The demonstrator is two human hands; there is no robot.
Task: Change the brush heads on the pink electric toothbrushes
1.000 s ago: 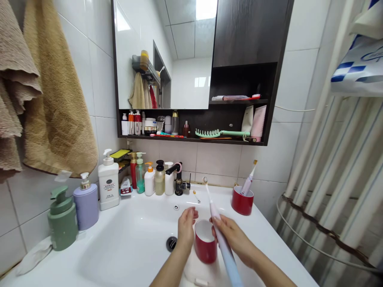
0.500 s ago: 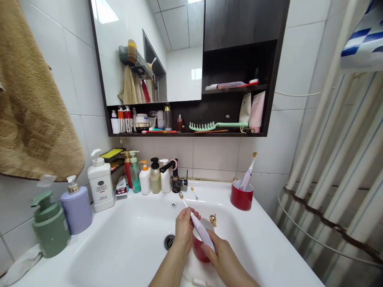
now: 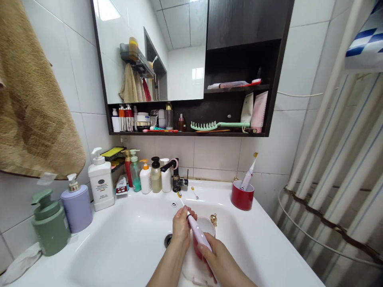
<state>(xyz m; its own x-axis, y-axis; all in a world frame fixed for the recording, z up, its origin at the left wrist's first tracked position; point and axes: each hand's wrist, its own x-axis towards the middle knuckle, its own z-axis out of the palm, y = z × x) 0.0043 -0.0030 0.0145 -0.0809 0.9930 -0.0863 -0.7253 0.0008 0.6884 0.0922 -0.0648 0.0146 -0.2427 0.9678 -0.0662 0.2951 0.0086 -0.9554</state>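
Note:
A pale pink electric toothbrush (image 3: pixel 197 230) is held slanting over the sink between both hands. My left hand (image 3: pixel 181 225) pinches its neck and brush head with closed fingers, the bristles pointing up and left. Around the lower handle my right hand (image 3: pixel 218 253) is wrapped. Beneath the hands a red cup (image 3: pixel 209 224) with a white inside stands in the basin, partly covered by the toothbrush and hands. A loose brush head (image 3: pixel 195 193) lies on the sink's back ledge.
Behind the basin (image 3: pixel 119 243) is a black faucet (image 3: pixel 176 179). A red cup (image 3: pixel 242 198) with another toothbrush (image 3: pixel 247 178) stands right. Pump bottles (image 3: pixel 101 185) line the left and back. A gold ornament (image 3: pixel 213 219) sits by the basin's right side.
Both hands have shifted slightly left with the toothbrush, and its neck has separated a little from the handle, showing a dark ring. The view has moved slightly.

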